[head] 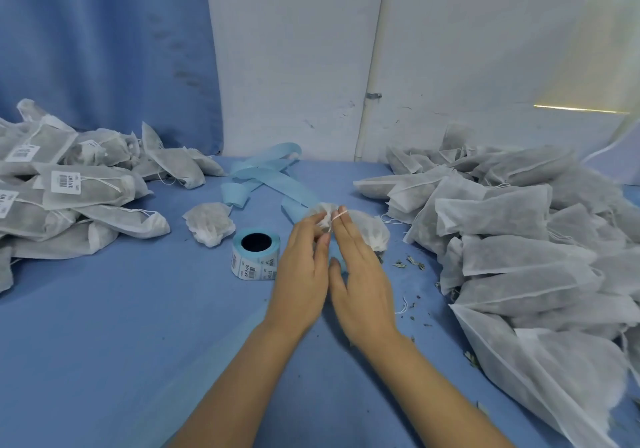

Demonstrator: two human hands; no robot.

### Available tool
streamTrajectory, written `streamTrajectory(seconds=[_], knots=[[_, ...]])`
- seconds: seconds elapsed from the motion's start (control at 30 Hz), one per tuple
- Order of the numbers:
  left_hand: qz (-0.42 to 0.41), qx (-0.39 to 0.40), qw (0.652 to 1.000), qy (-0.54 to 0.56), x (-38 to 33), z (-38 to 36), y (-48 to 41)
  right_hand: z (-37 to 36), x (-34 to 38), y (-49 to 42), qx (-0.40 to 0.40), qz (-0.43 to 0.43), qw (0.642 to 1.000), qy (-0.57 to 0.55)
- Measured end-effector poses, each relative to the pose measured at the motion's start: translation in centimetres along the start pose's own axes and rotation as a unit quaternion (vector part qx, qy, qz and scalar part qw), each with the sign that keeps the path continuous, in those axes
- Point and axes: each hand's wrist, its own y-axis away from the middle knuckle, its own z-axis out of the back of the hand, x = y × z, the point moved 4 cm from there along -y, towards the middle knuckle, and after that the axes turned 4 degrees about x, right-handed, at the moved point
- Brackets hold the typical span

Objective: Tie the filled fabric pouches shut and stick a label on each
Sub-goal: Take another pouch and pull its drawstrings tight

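Mid-tie on one pouch [372, 231], lying centre of table [138, 326] just beyond label roll [256, 253]. Pinching gathered neck w/ L hand [304, 274], thumb & fingertips closed on bunched fabric. Holding R hand [363, 281] fairly flat: fingers near straight, thumb clear, drawstring [338, 215] looped over forefinger tip. Can't tell knot progress – too small, blurred.

Handling, at a guess: v. light, soft non-woven fabric w/ loose dry fill. Squashes under any grip, sags if lifted by body. Best taken at neck, right below the gather, to trap fill inside; judging by crumbs [412, 262] on table nearby, sheds from an open mouth. Thin string, prob. slippery & easy to lose – hook round a finger, pull steady not hard, else risk ripping the casing. Label later on flat side of body, smoothed down first.

Untied pile [502, 240] to R, labelled pile [69, 184] far L, spent backing strip [266, 177] behind roll.
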Motion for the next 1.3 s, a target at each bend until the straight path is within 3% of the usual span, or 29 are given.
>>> streamTrajectory(seconds=[0.23,0.53,0.7,0.9,1.07,1.17,1.3], knots=[[0.055,0.090,0.994,-0.038,0.2,-0.2,0.2,1.4,-1.7,0.1,-0.123,-0.087,0.979,-0.134],[0.167,0.045,0.983,0.053,0.4,-0.2,0.2,1.7,-2.7,-0.1,-0.138,-0.201,0.910,-0.336],[0.186,0.029,0.978,0.084,0.3,-0.1,0.1,1.7,-2.8,-0.1,-0.130,-0.207,0.905,-0.349],[0.129,-0.038,0.989,0.061,-0.6,0.9,-0.3,1.8,-1.8,-0.1,-0.076,-0.136,0.971,-0.183],[0.143,-0.022,0.984,0.107,-0.8,0.2,-0.3,1.6,-1.6,-0.2,-0.074,-0.129,0.982,-0.113],[0.153,-0.019,0.978,0.139,-0.6,-0.2,-0.2,1.5,-1.9,-0.3,-0.084,-0.144,0.976,-0.139],[0.166,-0.010,0.968,0.186,-0.5,-0.5,-0.1,1.4,-2.2,-0.5,-0.082,-0.193,0.940,-0.269]])
